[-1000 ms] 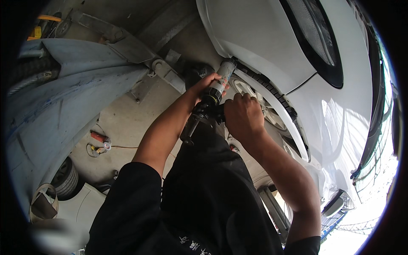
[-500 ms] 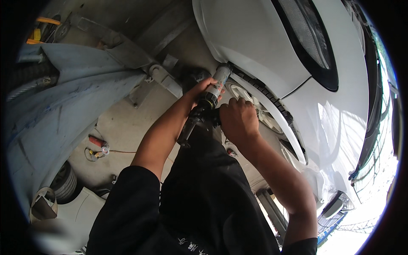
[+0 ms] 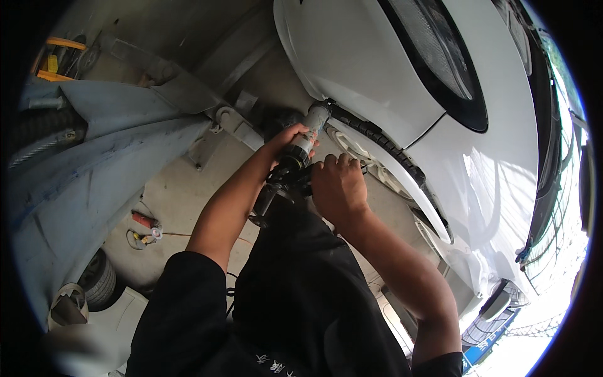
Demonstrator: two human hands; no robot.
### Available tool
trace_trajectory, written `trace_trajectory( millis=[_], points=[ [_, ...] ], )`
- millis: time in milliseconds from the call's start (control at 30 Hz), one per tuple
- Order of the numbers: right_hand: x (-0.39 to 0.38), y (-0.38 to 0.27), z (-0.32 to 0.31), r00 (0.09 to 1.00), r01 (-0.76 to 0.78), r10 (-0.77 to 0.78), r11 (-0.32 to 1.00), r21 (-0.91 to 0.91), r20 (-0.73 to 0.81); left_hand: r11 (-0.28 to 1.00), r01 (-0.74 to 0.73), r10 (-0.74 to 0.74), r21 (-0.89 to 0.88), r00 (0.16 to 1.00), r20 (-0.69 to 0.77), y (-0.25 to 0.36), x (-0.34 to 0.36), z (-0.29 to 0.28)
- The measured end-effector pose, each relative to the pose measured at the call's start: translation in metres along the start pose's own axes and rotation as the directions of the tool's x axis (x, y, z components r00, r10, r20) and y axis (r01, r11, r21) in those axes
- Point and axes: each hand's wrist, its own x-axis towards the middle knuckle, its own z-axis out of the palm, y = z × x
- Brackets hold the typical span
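Hands meet on a power tool (image 3: 295, 164) just beyond the person's dark-clothed lap. Right hand (image 3: 338, 187) is curled shut round the tool's near, dark body. Left hand (image 3: 290, 139) wraps the grey barrel farther on, fingers closed. The tool's tip presses at the wheel arch (image 3: 377, 141) of a white car (image 3: 402, 75), far and right. On the floor at left lies a small red tool (image 3: 143, 220).

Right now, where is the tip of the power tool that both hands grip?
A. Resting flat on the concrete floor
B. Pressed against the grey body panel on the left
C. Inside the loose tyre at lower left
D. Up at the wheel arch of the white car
D: the left hand and right hand grip the power tool, whose tip reaches the wheel arch of the white car.
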Motion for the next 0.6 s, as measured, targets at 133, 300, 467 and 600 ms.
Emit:
trace_trajectory(
  millis=[133, 300, 467, 600],
  points=[
    [0.0, -0.001, 0.003, 0.999, -0.003, 0.002, 1.0, -0.023, -0.04, 1.0, 0.016, -0.017, -0.024, 0.998, -0.056, 0.001, -0.001, -0.002],
    [0.0, -0.003, 0.004, 0.998, 0.007, -0.009, 1.0, -0.025, -0.066, 0.999, 0.008, -0.007, -0.043, 1.0, 0.007, 0.002, -0.005, -0.005],
    [-0.006, -0.01, 0.002, 0.995, 0.011, -0.014, 0.999, -0.035, -0.104, 1.0, -0.019, 0.019, -0.002, 0.998, -0.053, 0.0, -0.017, 0.004],
    [-0.015, -0.017, 0.003, 0.981, 0.039, -0.046, 0.998, -0.043, -0.189, 1.0, 0.014, -0.012, 0.028, 0.998, -0.061, 0.001, -0.043, 0.011]
  ],
)
